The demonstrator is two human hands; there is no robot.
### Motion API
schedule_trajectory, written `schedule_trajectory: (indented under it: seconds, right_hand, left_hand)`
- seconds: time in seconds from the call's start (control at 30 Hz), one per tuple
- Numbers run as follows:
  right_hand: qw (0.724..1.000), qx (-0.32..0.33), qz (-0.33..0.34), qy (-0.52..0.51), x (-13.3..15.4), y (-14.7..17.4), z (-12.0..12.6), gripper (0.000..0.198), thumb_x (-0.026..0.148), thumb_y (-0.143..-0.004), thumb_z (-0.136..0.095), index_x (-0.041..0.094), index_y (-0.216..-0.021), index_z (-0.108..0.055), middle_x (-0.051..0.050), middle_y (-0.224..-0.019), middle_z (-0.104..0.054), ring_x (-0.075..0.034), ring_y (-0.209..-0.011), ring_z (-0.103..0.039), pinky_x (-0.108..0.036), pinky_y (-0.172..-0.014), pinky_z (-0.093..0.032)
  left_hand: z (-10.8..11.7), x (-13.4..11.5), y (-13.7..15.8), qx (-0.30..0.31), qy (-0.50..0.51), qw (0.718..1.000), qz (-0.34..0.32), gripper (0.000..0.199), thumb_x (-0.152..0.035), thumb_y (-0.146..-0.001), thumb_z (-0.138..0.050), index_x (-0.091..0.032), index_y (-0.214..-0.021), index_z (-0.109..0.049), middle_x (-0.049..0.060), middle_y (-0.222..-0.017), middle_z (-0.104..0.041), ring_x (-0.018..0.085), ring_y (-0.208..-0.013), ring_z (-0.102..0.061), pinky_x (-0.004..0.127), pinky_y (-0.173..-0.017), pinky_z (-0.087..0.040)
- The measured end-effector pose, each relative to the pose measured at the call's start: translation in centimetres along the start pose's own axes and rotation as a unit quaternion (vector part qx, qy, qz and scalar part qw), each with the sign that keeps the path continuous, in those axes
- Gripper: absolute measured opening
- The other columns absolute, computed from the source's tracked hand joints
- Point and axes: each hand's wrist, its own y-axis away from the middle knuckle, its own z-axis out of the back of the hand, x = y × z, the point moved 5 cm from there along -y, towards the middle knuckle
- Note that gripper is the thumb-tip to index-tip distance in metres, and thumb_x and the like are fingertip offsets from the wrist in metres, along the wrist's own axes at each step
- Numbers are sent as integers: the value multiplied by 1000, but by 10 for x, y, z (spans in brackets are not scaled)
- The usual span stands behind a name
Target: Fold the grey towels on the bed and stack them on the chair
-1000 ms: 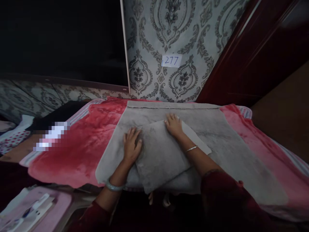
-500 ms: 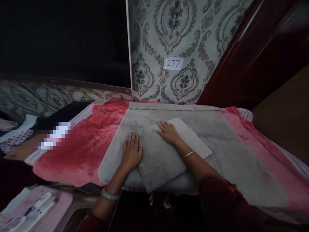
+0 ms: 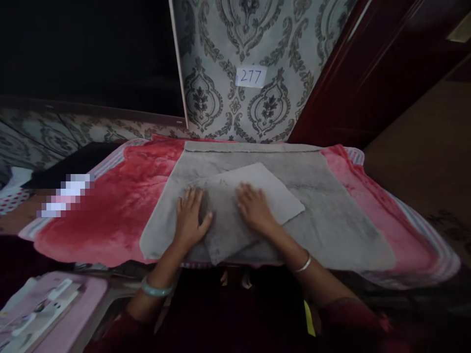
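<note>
A plush grey cloth (image 3: 316,196) is spread over the red and pink blanket (image 3: 110,206), with its far edge turned over in a narrow strip. On its middle lies a folded piece of grey cloth (image 3: 224,235), set at an angle, with a smooth paler part (image 3: 274,191) at its right. My left hand (image 3: 191,215) rests palm down along the left edge of the folded piece, fingers stretched and thumb apart. Palm down on its upper middle is my right hand (image 3: 253,208), a little blurred, fingers extended. Neither hand grips anything.
A dark screen (image 3: 88,59) stands behind at the left. A paper label (image 3: 250,77) reading 277 is on the patterned wall. Dark red wood (image 3: 338,98) rises at the right. At the lower left, a pink stool (image 3: 84,299) bears small items.
My right hand has slid towards me and slightly left over the folded cloth, uncovering more of its pale part. My left hand stays at the left edge. The camera view has shifted.
</note>
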Motion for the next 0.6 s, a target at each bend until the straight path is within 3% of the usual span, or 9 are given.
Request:
schedule_trajectory:
  seconds: [0.07,0.13,0.23,0.3,0.4,0.5,0.6]
  right_hand:
    - [996,25,88,-14,48,12,-14,55,30,-103,-39,20,-157,-40,-11,-164,-31,-27,-153,-21,-56,-123,-18]
    - [989,41,138,-20,74,22,-26,55,30,-103,-39,20,-158,-38,-10,-164,-32,-25,-153,-22,-54,-123,-18]
    - [988,47,148,-13,64,27,-32,57,37,-103,-44,21,-158,-38,-6,-165,-29,-25,-154,-20,-52,-124,-19]
    - [994,41,102,1,27,24,-29,59,42,-102,-45,23,-158,-38,-6,-165,-28,-26,-154,-20,-52,-123,-20]
    - [999,28,-31,32,-54,26,-16,57,39,-103,-39,24,-158,-37,-6,-165,-28,-28,-154,-21,-55,-122,-21]
    - [986,17,-161,48,-133,48,-1,57,38,-104,-33,25,-159,-36,-7,-165,-29,-29,-153,-24,-57,-120,-25]
    - [960,-2,-277,49,-183,78,11,56,40,-104,-30,21,-156,-42,-13,-163,-33,-33,-150,-28,-62,-116,-29]
  left_hand:
    - [0,-27,21,29,-6,997,-68,71,-39,-95,-48,-11,-158,-30,19,-162,-36,33,-154,-25,59,-124,-19]
    - [-7,-46,41,54,-28,992,-108,73,-37,-97,-46,-7,-159,-24,21,-162,-34,33,-153,-26,59,-124,-19]
    - [-18,-53,60,62,-71,989,-112,72,-40,-98,-46,-3,-157,-28,25,-163,-28,37,-153,-25,61,-121,-22]
    - [-22,-51,62,65,-87,989,-103,72,-43,-97,-48,-3,-155,-33,26,-164,-26,38,-152,-26,60,-119,-26]
    - [-23,-48,59,72,-90,989,-94,70,-43,-97,-48,-6,-155,-36,24,-164,-27,38,-152,-28,59,-117,-30]
    - [-22,-47,58,75,-81,990,-88,70,-43,-96,-48,-8,-155,-37,23,-164,-29,38,-152,-28,59,-117,-30]
    - [-23,-47,58,76,-73,991,-86,70,-44,-96,-48,-7,-155,-37,24,-163,-29,39,-151,-29,59,-117,-30]
